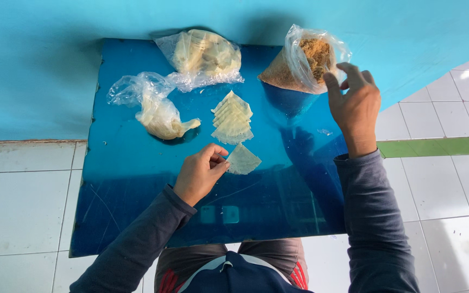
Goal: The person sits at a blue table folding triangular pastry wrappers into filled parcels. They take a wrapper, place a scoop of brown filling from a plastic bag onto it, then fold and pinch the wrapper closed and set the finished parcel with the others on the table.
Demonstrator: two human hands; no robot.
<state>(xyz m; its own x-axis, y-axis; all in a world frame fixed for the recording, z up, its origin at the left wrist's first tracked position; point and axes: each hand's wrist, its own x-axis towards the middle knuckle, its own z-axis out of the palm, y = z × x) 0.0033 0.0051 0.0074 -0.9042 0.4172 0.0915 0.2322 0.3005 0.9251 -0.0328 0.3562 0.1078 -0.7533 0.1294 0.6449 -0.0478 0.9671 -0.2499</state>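
From the head camera, the left hand rests on the blue desk, its fingers pinched together on the corner of a pale triangular wrapper sheet lying flat near the desk's middle. The right hand reaches to the far right corner — fingers spread apart, touching the rim of an open plastic bag of brown crumbs. A fanned stack of wrapper sheets lies just beyond the single sheet.

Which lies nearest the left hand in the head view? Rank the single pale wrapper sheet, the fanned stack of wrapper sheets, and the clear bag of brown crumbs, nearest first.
1. Single pale wrapper sheet: touching the left hand, at its fingertips.
2. Fanned stack of wrapper sheets: just beyond, mid-table.
3. Clear bag of brown crumbs: far right corner, by the right hand.
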